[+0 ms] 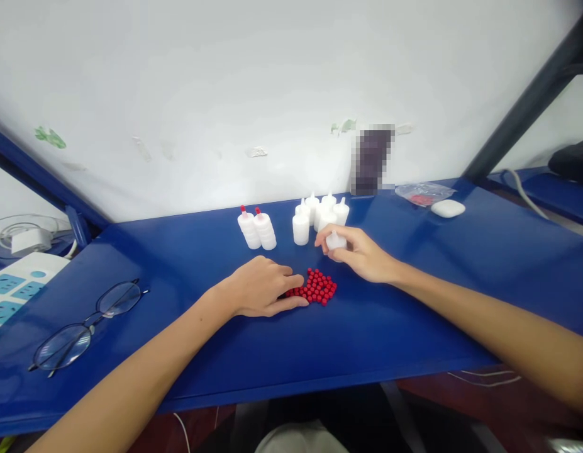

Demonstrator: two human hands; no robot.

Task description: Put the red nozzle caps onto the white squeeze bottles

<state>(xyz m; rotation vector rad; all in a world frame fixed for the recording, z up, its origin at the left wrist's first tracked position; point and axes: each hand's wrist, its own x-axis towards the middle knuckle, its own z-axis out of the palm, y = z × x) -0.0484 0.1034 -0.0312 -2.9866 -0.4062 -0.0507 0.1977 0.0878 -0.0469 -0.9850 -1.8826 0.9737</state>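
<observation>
My right hand (361,253) holds a small white plastic bottle (336,240) just above the blue table (390,314). My left hand (265,286) rests palm down on the table with its fingertips at the left edge of a pile of several small red caps (318,286). Behind the hands stands a cluster of several uncapped white bottles (319,214). To its left stand two white bottles with red caps (256,229).
A pair of glasses (86,324) lies at the left of the table. A power strip (12,289) and a white charger (29,239) sit further left. At the back right lie a clear plastic bag (423,192) and a white case (448,208).
</observation>
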